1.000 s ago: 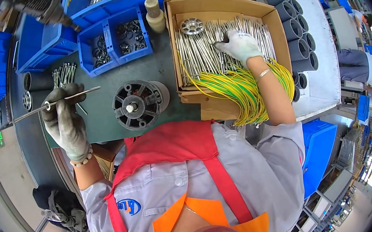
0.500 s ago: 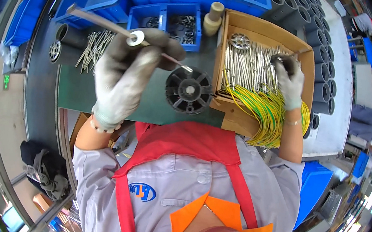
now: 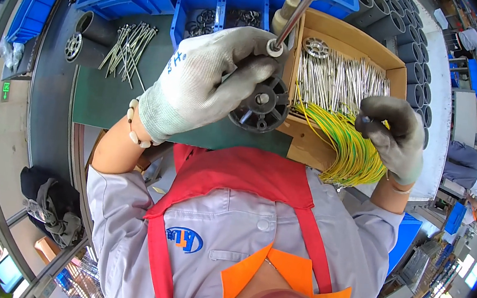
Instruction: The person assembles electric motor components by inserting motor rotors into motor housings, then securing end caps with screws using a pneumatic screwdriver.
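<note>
My gloved left hand (image 3: 208, 81) is closed round a metal rod tool (image 3: 291, 22), which slants up and away with a round end at its top and a ring-shaped collar by my fingers. Just beyond that hand, partly covered by it, a black spoked round part (image 3: 259, 107) sits on the green mat (image 3: 103, 98). My gloved right hand (image 3: 396, 134) is curled with fingertips together over the yellow-green wires (image 3: 347, 147); whatever it may hold is hidden. Beside it, a cardboard box (image 3: 354, 33) contains many thin metal rods (image 3: 340, 81) and a silver spoked disc (image 3: 316, 47).
Blue bins (image 3: 221, 20) of small dark parts stand at the back, next to a cream bottle-shaped object (image 3: 285, 14). Loose metal rods (image 3: 129, 48) and grey tubes (image 3: 89, 38) lie at left. More grey tubes (image 3: 410, 36) stack at right.
My left hand has moved right and turned, so the rod tool now points up and away. My right hand has withdrawn from the rods in the box, toward me and to the right.
</note>
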`<action>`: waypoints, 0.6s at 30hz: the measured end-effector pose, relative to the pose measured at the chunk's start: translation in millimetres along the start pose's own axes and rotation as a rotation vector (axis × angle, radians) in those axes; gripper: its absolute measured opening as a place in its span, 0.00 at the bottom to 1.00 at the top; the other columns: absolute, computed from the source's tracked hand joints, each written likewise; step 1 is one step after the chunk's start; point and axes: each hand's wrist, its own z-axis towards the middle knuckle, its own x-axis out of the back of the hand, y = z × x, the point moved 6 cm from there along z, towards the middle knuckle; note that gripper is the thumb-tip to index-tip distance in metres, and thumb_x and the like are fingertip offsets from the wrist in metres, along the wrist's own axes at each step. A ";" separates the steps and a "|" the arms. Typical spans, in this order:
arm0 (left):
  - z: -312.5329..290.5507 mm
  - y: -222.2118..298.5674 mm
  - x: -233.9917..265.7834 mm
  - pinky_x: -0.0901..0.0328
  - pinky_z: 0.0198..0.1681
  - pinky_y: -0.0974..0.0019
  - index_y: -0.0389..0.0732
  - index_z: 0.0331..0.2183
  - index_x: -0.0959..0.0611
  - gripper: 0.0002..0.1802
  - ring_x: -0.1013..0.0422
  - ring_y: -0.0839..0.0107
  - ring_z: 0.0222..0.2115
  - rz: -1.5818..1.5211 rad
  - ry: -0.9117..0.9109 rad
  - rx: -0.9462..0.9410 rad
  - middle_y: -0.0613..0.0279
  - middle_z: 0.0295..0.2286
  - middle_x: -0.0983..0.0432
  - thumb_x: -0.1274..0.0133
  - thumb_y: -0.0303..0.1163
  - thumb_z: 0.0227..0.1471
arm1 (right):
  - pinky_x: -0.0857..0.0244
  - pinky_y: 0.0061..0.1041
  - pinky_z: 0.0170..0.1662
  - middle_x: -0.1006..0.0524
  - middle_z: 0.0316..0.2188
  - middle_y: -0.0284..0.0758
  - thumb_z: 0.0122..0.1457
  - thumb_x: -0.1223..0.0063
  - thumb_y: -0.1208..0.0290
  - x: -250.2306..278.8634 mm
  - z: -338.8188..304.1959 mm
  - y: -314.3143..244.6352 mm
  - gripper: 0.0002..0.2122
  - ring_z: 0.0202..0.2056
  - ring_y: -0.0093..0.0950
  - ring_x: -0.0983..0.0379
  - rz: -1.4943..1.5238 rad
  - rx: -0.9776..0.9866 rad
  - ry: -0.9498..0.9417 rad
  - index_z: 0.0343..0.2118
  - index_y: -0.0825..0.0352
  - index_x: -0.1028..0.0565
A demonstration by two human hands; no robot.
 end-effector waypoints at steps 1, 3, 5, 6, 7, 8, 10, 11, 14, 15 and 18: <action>1.2 -5.0 0.1 0.33 0.50 0.65 0.31 0.45 0.24 0.12 0.27 0.67 0.45 -0.011 -0.015 -0.004 0.53 0.41 0.23 0.52 0.18 0.57 | 0.29 0.24 0.35 0.19 0.32 0.39 0.50 0.36 0.71 1.9 4.2 -18.8 0.13 0.31 0.29 0.20 -0.178 0.054 -0.117 0.38 0.71 0.21; -1.0 -5.7 -0.2 0.36 0.54 0.63 0.32 0.47 0.25 0.18 0.30 0.64 0.50 -0.003 -0.019 -0.324 0.50 0.47 0.26 0.46 0.20 0.53 | 0.30 0.27 0.32 0.20 0.28 0.38 0.48 0.35 0.70 3.0 14.6 -45.4 0.12 0.28 0.33 0.21 -0.330 0.166 -0.211 0.36 0.69 0.20; -5.4 -11.9 -4.5 0.37 0.55 0.57 0.35 0.55 0.29 0.50 0.30 0.53 0.50 0.028 -0.033 -0.323 0.47 0.49 0.28 0.28 0.44 0.31 | 0.31 0.29 0.30 0.22 0.25 0.37 0.48 0.36 0.71 -6.8 14.1 -52.8 0.12 0.26 0.36 0.24 -0.455 0.172 -0.384 0.36 0.66 0.20; -18.8 -24.7 -7.9 0.37 0.56 0.56 0.35 0.56 0.31 0.53 0.30 0.52 0.50 0.081 0.006 -0.278 0.46 0.49 0.28 0.27 0.43 0.29 | 0.33 0.32 0.26 0.25 0.21 0.34 0.49 0.37 0.70 -18.8 26.3 -52.5 0.11 0.23 0.35 0.25 -0.442 0.223 -0.403 0.37 0.62 0.20; -23.3 -35.0 -15.9 0.38 0.56 0.56 0.35 0.58 0.34 0.56 0.30 0.51 0.50 0.109 -0.005 -0.263 0.46 0.49 0.29 0.26 0.42 0.27 | 0.33 0.32 0.26 0.25 0.21 0.34 0.49 0.37 0.70 -22.6 28.3 -56.6 0.11 0.23 0.35 0.25 -0.443 0.216 -0.406 0.37 0.62 0.20; -26.0 -45.7 -21.1 0.42 0.61 0.57 0.31 0.58 0.36 0.59 0.37 0.61 0.57 0.087 -0.037 -0.158 0.49 0.55 0.35 0.23 0.35 0.25 | 0.35 0.31 0.26 0.24 0.22 0.34 0.47 0.36 0.70 -27.6 29.8 -59.2 0.12 0.23 0.34 0.26 -0.525 0.223 -0.450 0.36 0.64 0.20; -28.1 -54.0 -25.0 0.41 0.60 0.57 0.32 0.58 0.36 0.59 0.36 0.61 0.56 0.042 -0.005 -0.148 0.50 0.55 0.34 0.23 0.37 0.25 | 0.37 0.30 0.25 0.23 0.22 0.35 0.45 0.35 0.69 -34.3 34.9 -68.0 0.13 0.22 0.33 0.26 -0.603 0.232 -0.500 0.35 0.65 0.19; -28.8 -56.2 -24.9 0.41 0.60 0.58 0.32 0.58 0.36 0.60 0.35 0.61 0.56 0.003 0.031 -0.139 0.50 0.55 0.34 0.22 0.38 0.25 | 0.38 0.31 0.24 0.24 0.22 0.34 0.45 0.34 0.69 -36.4 39.1 -75.6 0.14 0.22 0.32 0.27 -0.686 0.269 -0.513 0.37 0.64 0.19; -24.8 -56.4 -29.0 0.35 0.53 0.57 0.31 0.55 0.33 0.57 0.30 0.52 0.49 0.015 0.092 -0.266 0.46 0.49 0.30 0.24 0.39 0.23 | 0.40 0.32 0.23 0.25 0.20 0.32 0.43 0.35 0.68 -40.2 40.5 -99.4 0.16 0.21 0.31 0.28 -0.888 0.299 -0.510 0.38 0.62 0.20; -27.3 -61.1 -29.4 0.34 0.53 0.58 0.31 0.55 0.33 0.57 0.29 0.52 0.48 0.001 0.142 -0.272 0.47 0.48 0.29 0.24 0.39 0.23 | 0.40 0.32 0.23 0.26 0.20 0.30 0.43 0.35 0.68 -42.8 43.0 -105.0 0.16 0.21 0.30 0.28 -0.984 0.340 -0.517 0.38 0.61 0.21; -31.2 -71.4 -37.5 0.40 0.59 0.55 0.32 0.56 0.36 0.59 0.34 0.59 0.55 -0.165 0.118 -0.243 0.50 0.56 0.36 0.22 0.39 0.25 | 0.40 0.32 0.27 0.27 0.20 0.27 0.43 0.36 0.68 -51.6 51.0 -118.3 0.14 0.23 0.27 0.27 -1.137 0.266 -0.655 0.36 0.59 0.21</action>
